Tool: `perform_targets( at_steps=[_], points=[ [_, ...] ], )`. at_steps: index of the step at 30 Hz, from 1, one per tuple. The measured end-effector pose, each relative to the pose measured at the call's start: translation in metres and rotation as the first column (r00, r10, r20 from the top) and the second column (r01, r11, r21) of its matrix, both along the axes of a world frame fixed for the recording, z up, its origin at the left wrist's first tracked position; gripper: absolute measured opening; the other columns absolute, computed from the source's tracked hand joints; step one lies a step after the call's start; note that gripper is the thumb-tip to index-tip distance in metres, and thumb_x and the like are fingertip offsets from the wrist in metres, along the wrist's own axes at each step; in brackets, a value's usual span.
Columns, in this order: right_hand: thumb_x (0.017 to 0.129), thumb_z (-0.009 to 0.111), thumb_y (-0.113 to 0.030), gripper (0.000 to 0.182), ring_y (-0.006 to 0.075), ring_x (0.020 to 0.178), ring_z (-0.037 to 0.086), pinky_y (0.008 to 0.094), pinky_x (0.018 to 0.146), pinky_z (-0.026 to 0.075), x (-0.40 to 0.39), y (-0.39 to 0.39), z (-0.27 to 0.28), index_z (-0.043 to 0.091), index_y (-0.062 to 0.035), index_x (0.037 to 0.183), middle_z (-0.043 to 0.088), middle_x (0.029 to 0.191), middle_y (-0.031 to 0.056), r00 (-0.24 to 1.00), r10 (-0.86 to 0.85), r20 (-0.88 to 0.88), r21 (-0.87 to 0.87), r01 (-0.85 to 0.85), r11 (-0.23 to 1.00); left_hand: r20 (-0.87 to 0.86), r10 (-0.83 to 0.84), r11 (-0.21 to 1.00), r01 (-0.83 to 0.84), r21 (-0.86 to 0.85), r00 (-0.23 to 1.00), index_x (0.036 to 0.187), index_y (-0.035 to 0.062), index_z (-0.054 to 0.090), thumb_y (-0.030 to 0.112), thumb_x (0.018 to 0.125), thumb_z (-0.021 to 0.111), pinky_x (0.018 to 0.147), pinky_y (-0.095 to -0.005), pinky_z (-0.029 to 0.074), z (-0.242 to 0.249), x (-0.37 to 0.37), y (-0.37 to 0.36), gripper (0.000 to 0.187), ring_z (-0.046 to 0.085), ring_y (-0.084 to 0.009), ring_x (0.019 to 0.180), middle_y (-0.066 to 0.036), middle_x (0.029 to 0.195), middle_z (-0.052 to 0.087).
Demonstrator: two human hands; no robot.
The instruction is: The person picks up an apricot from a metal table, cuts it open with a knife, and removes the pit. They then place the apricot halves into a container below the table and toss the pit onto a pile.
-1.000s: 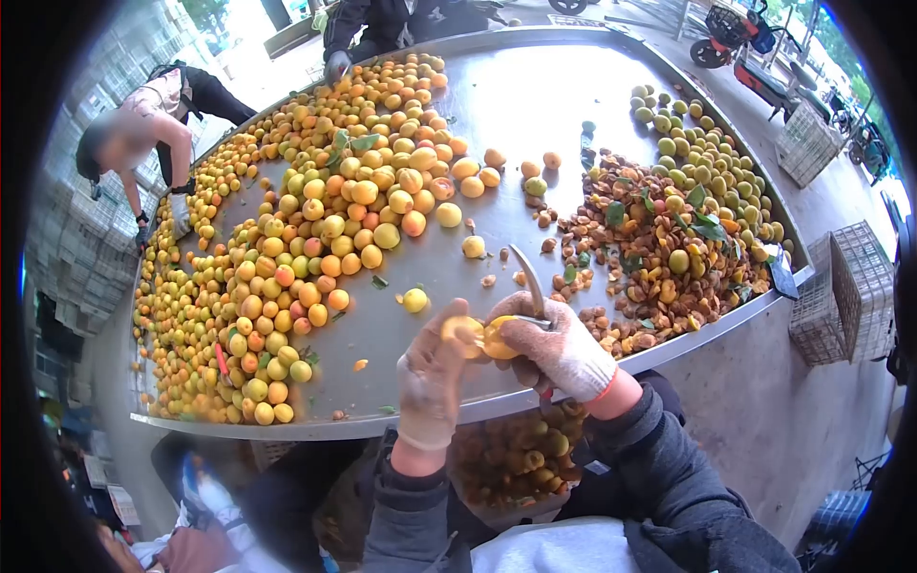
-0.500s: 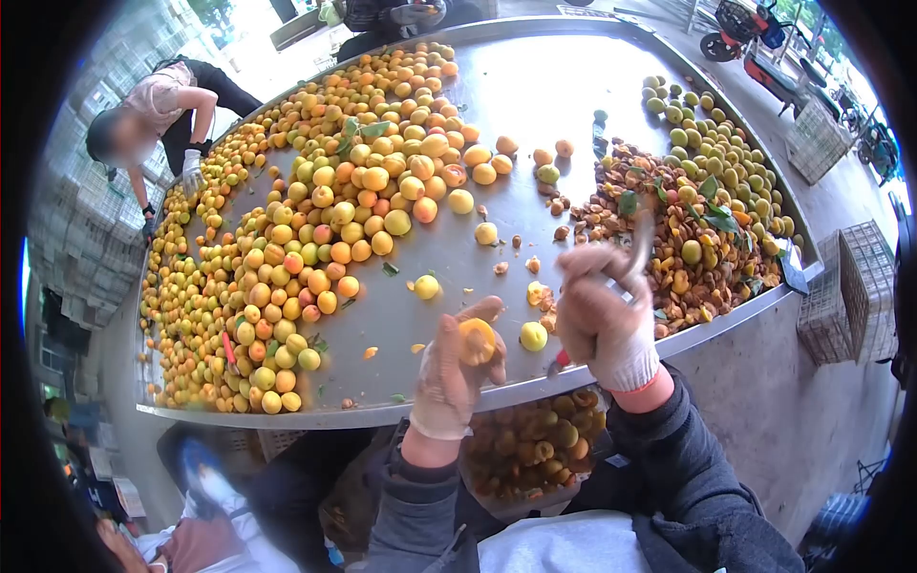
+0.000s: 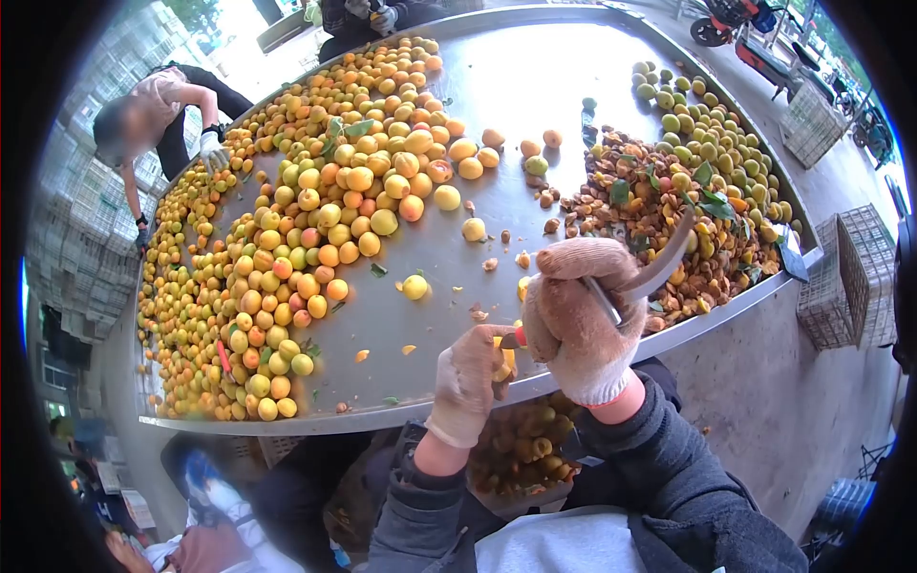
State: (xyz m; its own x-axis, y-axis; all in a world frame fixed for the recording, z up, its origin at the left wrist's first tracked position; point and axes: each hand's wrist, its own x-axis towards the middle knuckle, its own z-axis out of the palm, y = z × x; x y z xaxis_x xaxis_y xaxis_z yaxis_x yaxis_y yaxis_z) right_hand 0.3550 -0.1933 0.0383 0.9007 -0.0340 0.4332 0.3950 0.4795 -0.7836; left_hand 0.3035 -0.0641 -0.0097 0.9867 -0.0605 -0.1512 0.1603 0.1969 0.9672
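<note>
My left hand, in a whitish glove, is closed around a yellow-orange apricot at the near table edge. Fingers hide part of the fruit. Close on its right, my right hand wears a stained glove and grips a curved knife. The blade sticks out to the upper right, and a red end shows at the fist's left, beside the apricot. The fist covers most of the handle. Below both hands, a container holds many opened apricots. A loose yellow apricot lies left of the hands on the metal table.
Whole apricots cover the left side. On the right are brownish scraps and greener fruit. A red-handled tool lies among the apricots. A co-worker's gloved hand reaches in at far left. Plastic crates stand at right.
My hands have come together. My right hand has turned and moved left, so the curved blade now shows clearly. The left has turned, hiding more apricot. The co-worker's hand moved up and right.
</note>
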Motion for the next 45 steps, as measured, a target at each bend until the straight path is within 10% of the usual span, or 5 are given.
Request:
perform_targets(
  at_steps=[20,25,32,39,45],
  points=[
    [0.095,0.048,-0.011,0.013,0.0062,0.039,0.028,0.0206,0.033,0.023,0.033,0.005,-0.04,0.055,-0.0121,0.106,0.028,0.057,-0.0059,0.665,0.565,-0.488,0.736,-0.033,0.676,0.163,0.066,0.986,-0.089,0.137,0.984,0.098,0.0024,0.06,0.041,0.098,0.047,0.037,-0.0205,0.027,-0.023,-0.003,-0.002,0.041,0.041,-0.0082,0.039,-0.002,0.059,0.049],
    [0.09,0.053,-0.005,0.018,0.0037,0.044,0.038,0.0207,0.038,0.028,0.023,-0.012,-0.014,0.06,-0.0097,0.106,0.043,0.061,-0.0057,0.824,0.164,-0.542,0.079,-0.144,0.986,-0.353,0.128,0.86,-0.281,-0.426,0.927,0.11,0.003,0.062,0.042,0.099,0.046,0.041,-0.0221,0.034,-0.024,0.015,0.02,0.043,0.046,-0.0083,0.046,-0.004,0.075,0.057],
    [0.08,0.071,-0.018,0.023,0.0269,0.067,0.066,0.0344,0.06,0.051,-0.007,0.006,-0.035,0.063,-0.0087,0.1,0.067,0.078,0.0083,0.992,0.121,0.045,-0.902,-0.011,0.431,-0.041,0.277,0.957,-0.28,-0.076,0.96,0.121,0.0004,0.058,0.036,0.101,0.045,0.082,-0.0278,0.049,-0.036,0.017,0.014,0.043,0.058,-0.0162,0.098,-0.009,0.11,0.062],
    [0.078,0.074,-0.011,0.018,0.0168,0.071,0.062,0.0282,0.067,0.05,0.001,-0.002,-0.032,0.06,-0.0038,0.088,0.067,0.082,0.0064,0.999,-0.022,-0.033,-0.753,-0.011,0.657,-0.223,-0.131,0.639,-0.09,-0.764,0.966,0.122,0.0024,0.056,0.042,0.1,0.044,0.07,-0.0323,0.054,-0.054,0.017,0.045,0.047,0.063,-0.0183,0.074,-0.011,0.092,0.066],
    [0.082,0.072,-0.011,0.027,0.0049,0.071,0.051,0.024,0.066,0.046,0.018,-0.024,-0.033,0.064,-0.003,0.106,0.058,0.078,-0.0012,0.975,-0.164,-0.15,-0.803,-0.023,0.596,-0.399,0.095,0.788,-0.314,-0.53,0.912,0.124,0.0014,0.053,0.048,0.097,0.043,0.055,-0.03,0.049,-0.011,0.008,0.027,0.054,0.058,-0.019,0.06,-0.01,0.081,0.062]
  ],
)
